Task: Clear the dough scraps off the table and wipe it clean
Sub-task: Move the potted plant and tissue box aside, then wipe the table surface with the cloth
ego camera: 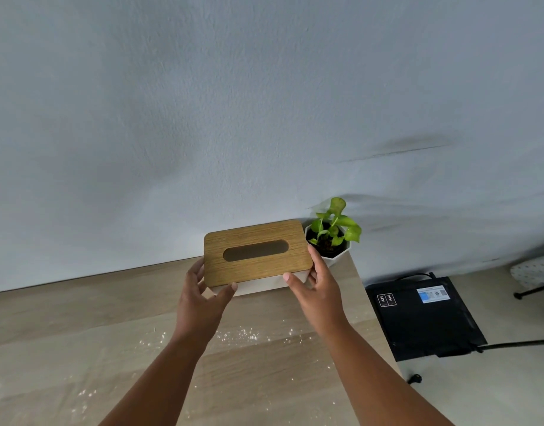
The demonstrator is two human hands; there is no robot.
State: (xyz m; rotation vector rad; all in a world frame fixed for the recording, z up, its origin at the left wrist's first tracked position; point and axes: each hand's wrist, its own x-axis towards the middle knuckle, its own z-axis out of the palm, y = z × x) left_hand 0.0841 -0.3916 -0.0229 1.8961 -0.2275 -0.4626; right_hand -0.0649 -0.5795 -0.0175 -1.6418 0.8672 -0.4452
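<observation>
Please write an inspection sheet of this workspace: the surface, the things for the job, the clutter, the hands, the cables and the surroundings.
Surface: wooden table, with white dough or flour specks scattered in front of the hands.
Job's things: tissue box with wooden lid, no tissue visible in its slot; no cloth seen.
Clutter: potted plant in a white pot at the table's far right corner, beside the box.
Hands: left hand and right hand grip the box at its two ends.
Cables: black cable behind the black box on the floor.
Surroundings: plain grey wall; black stand legs at right.
</observation>
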